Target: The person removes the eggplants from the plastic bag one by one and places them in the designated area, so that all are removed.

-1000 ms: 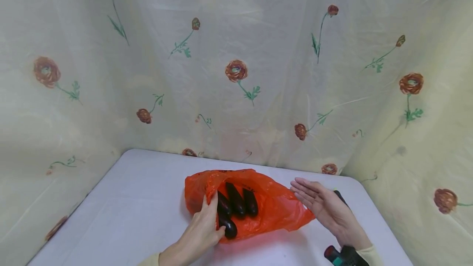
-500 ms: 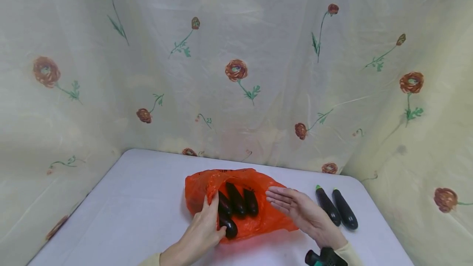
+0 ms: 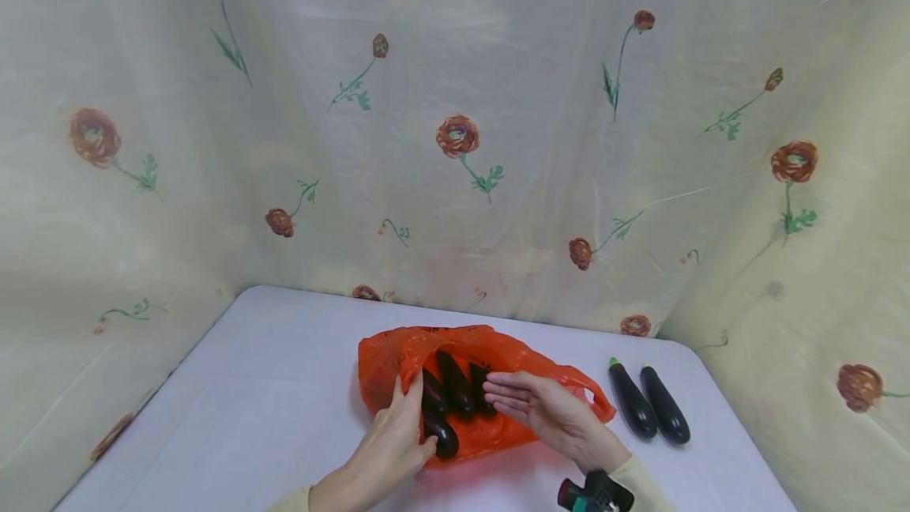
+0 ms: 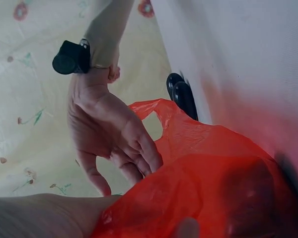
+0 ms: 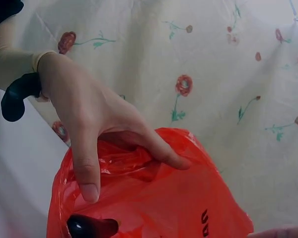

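White table (image 3: 270, 385): your left hand (image 3: 384, 433) grips the rim of the red bag (image 3: 498, 437), likely holding it open around four eggplants (image 3: 455, 385), your right hand (image 3: 543, 411) hovers at its mouth, straight-fingered, carrying nothing, two loose eggplants (image 3: 632, 401) beside, floral curtain (image 3: 526, 180) behind.

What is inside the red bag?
Four dark eggplants can be seen inside the red bag. The right hand partly covers one; the bag's side hides its deeper part.
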Demonstrator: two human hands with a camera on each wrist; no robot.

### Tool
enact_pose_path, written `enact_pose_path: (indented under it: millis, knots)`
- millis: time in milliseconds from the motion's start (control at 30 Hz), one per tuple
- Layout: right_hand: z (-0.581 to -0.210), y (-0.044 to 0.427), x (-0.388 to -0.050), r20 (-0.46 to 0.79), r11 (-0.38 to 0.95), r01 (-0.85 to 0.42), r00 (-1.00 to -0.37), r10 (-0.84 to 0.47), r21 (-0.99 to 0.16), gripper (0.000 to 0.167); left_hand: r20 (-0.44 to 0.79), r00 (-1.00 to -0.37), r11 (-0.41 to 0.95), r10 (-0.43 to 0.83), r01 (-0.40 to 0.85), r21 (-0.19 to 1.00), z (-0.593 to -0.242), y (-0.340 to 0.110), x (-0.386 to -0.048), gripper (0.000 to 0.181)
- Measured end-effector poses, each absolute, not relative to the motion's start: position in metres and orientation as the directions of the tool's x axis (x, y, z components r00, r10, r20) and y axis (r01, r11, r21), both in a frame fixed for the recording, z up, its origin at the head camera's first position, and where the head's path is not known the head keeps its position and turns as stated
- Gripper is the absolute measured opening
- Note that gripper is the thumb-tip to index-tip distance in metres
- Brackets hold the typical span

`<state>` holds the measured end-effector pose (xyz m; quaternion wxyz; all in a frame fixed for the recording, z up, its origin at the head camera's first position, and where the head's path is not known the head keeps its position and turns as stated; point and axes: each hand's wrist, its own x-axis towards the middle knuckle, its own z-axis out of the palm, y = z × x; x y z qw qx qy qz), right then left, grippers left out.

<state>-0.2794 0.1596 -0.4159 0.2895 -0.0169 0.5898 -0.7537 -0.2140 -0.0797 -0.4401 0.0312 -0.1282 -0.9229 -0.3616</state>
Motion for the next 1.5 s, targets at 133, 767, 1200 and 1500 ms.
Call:
enact_pose_path:
  millis: [133,767,1200,1500]
  knots:
    - [-0.42,0.153,-0.284,-0.338,-0.134,0.427,-0.842,-0.421,-0.894,0.052,0.172,-0.959,0.699,0.224,0.282,0.657,-0.441,-0.08,-0.214,0.088]
    - [-0.432,0.141,-0.311,-0.39,-0.06,0.42,-0.881,-0.268,-0.906,0.045,0.16,-0.958,0.667,0.237,0.28,0.69,-0.441,-0.08,-0.215,0.092]
    - [-0.439,0.14,-0.324,-0.366,-0.073,0.38,-0.917,-0.158,-0.922,0.037,0.169,-0.957,0.695,0.234,0.286,0.66,-0.442,-0.079,-0.215,0.093]
    - [-0.444,0.141,-0.33,-0.377,-0.064,0.389,-0.915,-0.147,-0.919,0.034,0.179,-0.954,0.702,0.239,0.297,0.648,-0.444,-0.078,-0.214,0.091]
